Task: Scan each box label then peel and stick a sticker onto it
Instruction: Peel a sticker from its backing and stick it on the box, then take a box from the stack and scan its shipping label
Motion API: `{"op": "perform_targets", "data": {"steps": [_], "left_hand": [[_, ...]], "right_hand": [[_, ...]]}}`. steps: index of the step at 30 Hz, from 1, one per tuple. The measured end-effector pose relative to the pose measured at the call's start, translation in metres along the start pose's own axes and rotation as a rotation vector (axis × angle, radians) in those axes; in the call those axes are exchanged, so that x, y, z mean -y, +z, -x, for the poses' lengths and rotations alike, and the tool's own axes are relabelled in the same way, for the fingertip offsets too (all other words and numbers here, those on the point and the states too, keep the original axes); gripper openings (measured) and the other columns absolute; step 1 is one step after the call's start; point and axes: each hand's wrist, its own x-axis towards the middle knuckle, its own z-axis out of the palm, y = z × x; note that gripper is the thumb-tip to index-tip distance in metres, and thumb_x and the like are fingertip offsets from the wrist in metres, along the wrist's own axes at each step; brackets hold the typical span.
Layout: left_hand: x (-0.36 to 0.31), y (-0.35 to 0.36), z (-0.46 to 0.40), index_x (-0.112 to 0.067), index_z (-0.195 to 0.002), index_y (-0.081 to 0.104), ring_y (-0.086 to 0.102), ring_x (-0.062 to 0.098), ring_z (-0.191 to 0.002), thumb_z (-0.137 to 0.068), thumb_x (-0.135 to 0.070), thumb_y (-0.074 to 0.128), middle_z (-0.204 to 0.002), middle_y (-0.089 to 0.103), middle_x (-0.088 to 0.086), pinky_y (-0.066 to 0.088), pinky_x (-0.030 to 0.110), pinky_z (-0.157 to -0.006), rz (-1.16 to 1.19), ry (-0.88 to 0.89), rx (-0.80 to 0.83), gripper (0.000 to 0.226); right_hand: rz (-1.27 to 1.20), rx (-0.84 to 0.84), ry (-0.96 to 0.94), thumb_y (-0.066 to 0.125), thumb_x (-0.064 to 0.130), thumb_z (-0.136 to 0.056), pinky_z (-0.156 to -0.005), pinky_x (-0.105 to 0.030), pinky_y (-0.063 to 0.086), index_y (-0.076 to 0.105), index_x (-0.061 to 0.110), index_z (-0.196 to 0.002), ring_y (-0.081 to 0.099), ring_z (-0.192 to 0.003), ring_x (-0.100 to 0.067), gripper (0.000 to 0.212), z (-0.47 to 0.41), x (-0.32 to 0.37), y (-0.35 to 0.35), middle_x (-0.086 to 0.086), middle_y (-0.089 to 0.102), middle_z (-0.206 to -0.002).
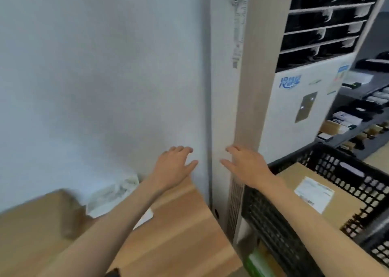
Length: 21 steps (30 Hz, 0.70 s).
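A cardboard box with a white shipping label lies inside a black plastic crate at the right. Another brown box, blurred, sits at the lower left on the wooden table. My left hand hovers above the table's far edge with fingers spread and holds nothing. Just left of the crate, my right hand reaches forward, fingers straight, empty. No scanner or sticker sheet shows.
A tall white air conditioner stands behind the crate against the pale wall. Dark shelves with small packages fill the far right. White crumpled packaging lies by the wall on the table.
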Motion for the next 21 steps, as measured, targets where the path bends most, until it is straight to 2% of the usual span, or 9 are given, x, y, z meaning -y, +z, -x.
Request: {"op": "perform_targets", "data": {"steps": [6, 11, 13, 17, 21], "left_hand": [[0.075, -0.030, 0.127, -0.023, -0.139, 0.053, 0.049, 0.021, -0.131, -0.103, -0.052, 0.044, -0.141, 0.057, -0.002, 0.040, 0.039, -0.103, -0.135, -0.267, 0.002, 0.047], [0.136, -0.059, 0.229, -0.023, -0.141, 0.051, 0.051, 0.023, -0.129, -0.102, -0.052, 0.046, -0.140, 0.058, 0.000, 0.043, 0.041, -0.104, -0.120, -0.482, -0.020, 0.049], [0.151, -0.066, 0.252, -0.023, -0.141, 0.051, 0.052, 0.022, -0.130, -0.102, -0.052, 0.045, -0.142, 0.057, -0.001, 0.043, 0.041, -0.105, -0.116, -0.520, -0.026, 0.050], [0.199, -0.090, 0.335, -0.021, -0.142, 0.050, 0.050, 0.024, -0.132, -0.103, -0.050, 0.045, -0.143, 0.057, 0.002, 0.042, 0.042, -0.107, -0.143, -0.602, -0.035, 0.050], [0.257, -0.113, 0.420, -0.021, -0.145, 0.047, 0.047, 0.023, -0.135, -0.103, -0.049, 0.046, -0.146, 0.054, 0.000, 0.040, 0.041, -0.109, -0.125, -0.661, -0.046, 0.051]], "right_hand": [[-0.003, 0.021, -0.274, 0.038, 0.051, -0.104, -0.097, -0.040, 0.044, 0.050, 0.018, -0.140, 0.052, -0.124, -0.026, 0.050, 0.003, 0.113, 0.032, -0.003, 0.050, -0.143], [0.001, 0.047, -0.491, 0.038, 0.048, -0.105, -0.101, -0.038, 0.042, 0.050, 0.019, -0.139, 0.050, -0.124, -0.023, 0.046, 0.023, 0.227, 0.043, -0.002, 0.050, -0.143], [0.004, 0.058, -0.532, 0.037, 0.049, -0.105, -0.101, -0.039, 0.042, 0.050, 0.020, -0.139, 0.051, -0.124, -0.024, 0.047, 0.028, 0.256, 0.046, -0.002, 0.050, -0.142], [0.028, 0.063, -0.647, 0.037, 0.049, -0.104, -0.098, -0.039, 0.044, 0.050, 0.020, -0.138, 0.052, -0.121, -0.024, 0.047, 0.047, 0.351, 0.059, -0.002, 0.051, -0.141], [0.001, 0.067, -0.685, 0.039, 0.049, -0.104, -0.099, -0.040, 0.044, 0.052, 0.018, -0.136, 0.053, -0.122, -0.025, 0.047, 0.073, 0.447, 0.078, -0.004, 0.052, -0.141]]}}
